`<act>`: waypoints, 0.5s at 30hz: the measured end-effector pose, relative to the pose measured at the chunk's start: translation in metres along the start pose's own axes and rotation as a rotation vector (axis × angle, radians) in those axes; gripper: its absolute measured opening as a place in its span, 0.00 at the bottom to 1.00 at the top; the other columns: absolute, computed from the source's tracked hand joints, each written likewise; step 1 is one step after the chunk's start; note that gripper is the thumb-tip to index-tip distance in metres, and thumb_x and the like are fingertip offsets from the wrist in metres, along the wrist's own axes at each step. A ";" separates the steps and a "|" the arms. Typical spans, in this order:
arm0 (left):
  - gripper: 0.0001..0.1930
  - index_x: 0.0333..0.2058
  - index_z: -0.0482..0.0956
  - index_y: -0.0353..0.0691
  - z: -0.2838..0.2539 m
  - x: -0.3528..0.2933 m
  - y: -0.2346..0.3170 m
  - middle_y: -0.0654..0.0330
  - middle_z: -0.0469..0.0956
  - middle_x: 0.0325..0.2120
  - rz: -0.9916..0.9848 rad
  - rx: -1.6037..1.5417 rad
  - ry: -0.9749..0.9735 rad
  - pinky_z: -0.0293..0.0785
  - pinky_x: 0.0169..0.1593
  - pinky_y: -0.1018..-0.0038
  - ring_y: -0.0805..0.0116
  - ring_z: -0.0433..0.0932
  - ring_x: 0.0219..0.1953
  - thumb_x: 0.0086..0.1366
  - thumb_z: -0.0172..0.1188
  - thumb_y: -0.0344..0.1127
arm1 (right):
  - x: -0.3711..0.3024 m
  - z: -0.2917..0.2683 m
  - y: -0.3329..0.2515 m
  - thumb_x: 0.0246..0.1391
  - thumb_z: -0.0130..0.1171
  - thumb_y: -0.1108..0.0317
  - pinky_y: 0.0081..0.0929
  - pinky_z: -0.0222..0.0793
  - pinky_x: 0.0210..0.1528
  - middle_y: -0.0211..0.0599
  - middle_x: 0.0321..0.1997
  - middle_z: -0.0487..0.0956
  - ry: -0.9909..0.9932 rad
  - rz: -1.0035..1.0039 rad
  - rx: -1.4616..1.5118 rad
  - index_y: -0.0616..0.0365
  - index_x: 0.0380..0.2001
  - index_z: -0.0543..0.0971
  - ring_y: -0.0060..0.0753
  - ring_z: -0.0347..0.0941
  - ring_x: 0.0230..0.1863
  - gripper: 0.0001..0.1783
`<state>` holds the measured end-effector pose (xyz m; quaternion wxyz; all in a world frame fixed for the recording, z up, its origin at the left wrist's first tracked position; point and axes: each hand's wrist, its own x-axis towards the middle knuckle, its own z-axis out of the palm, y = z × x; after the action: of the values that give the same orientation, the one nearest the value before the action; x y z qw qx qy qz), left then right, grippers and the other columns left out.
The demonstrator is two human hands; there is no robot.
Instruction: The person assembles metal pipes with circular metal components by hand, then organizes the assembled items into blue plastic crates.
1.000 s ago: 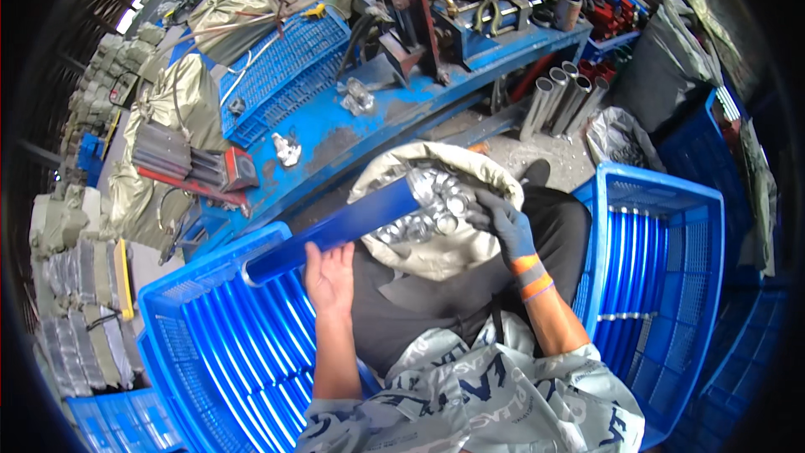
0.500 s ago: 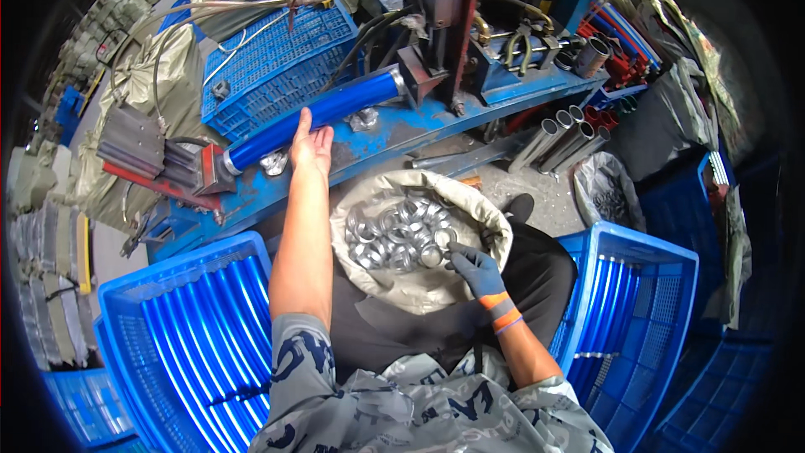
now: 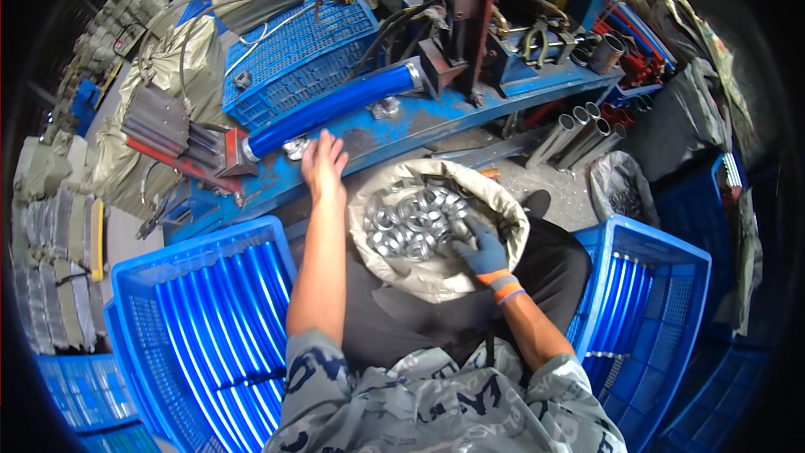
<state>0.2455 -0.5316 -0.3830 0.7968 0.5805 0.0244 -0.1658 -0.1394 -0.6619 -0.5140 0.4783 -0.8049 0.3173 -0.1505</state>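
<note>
A long blue tube (image 3: 335,109) with silvery ends lies slantwise between two red-and-grey end holders on the blue workbench. My bare left hand (image 3: 325,166) is just below the tube, fingers spread and holding nothing; it seems to be apart from the tube. In my lap rests a cloth sack (image 3: 398,273) with its rim rolled down, and silvery metal rings (image 3: 415,222) are heaped inside it. My right hand (image 3: 481,252), in a dark glove with an orange cuff, reaches into the sack at the right side of the rings. Its fingers look parted against the rings, their tips partly hidden.
Blue crates stand on both sides of me, the left crate (image 3: 197,252) and right crate (image 3: 662,243) both holding blue tubes. Behind the workbench (image 3: 436,122) is an upturned blue crate (image 3: 293,59). Bare metal pipes (image 3: 570,138) lean beyond the sack, beside a small bag (image 3: 620,184).
My left hand has come off the blue tube and dropped below it. My right hand has pushed deeper among the rings, its fingers spreading. The whole view has shifted slightly.
</note>
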 end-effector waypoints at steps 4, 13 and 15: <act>0.34 0.73 0.72 0.34 -0.112 -0.096 -0.011 0.50 0.85 0.64 0.181 0.265 0.071 0.85 0.57 0.66 0.61 0.86 0.60 0.76 0.76 0.39 | 0.012 0.048 -0.035 0.50 0.82 0.36 0.66 0.59 0.83 0.56 0.88 0.61 -0.160 -0.145 -0.408 0.36 0.88 0.58 0.79 0.56 0.85 0.67; 0.19 0.60 0.83 0.34 -0.204 -0.276 -0.019 0.52 0.87 0.58 0.553 0.549 0.174 0.80 0.68 0.64 0.58 0.86 0.62 0.74 0.73 0.29 | 0.040 0.023 0.045 0.53 0.80 0.37 0.60 0.79 0.67 0.59 0.81 0.72 0.001 -0.117 -0.685 0.32 0.80 0.71 0.70 0.77 0.71 0.54; 0.21 0.60 0.82 0.34 -0.286 -0.290 -0.010 0.47 0.83 0.63 0.688 1.000 0.327 0.76 0.73 0.59 0.50 0.82 0.68 0.71 0.75 0.30 | 0.046 0.031 0.033 0.53 0.76 0.28 0.60 0.79 0.67 0.58 0.74 0.80 -0.131 0.046 -0.742 0.32 0.81 0.71 0.72 0.80 0.67 0.55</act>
<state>0.0129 -0.1992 -0.4184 0.4227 0.8755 -0.1226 0.1995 -0.0996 -0.6827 -0.5613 0.1767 -0.9240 0.3371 0.0370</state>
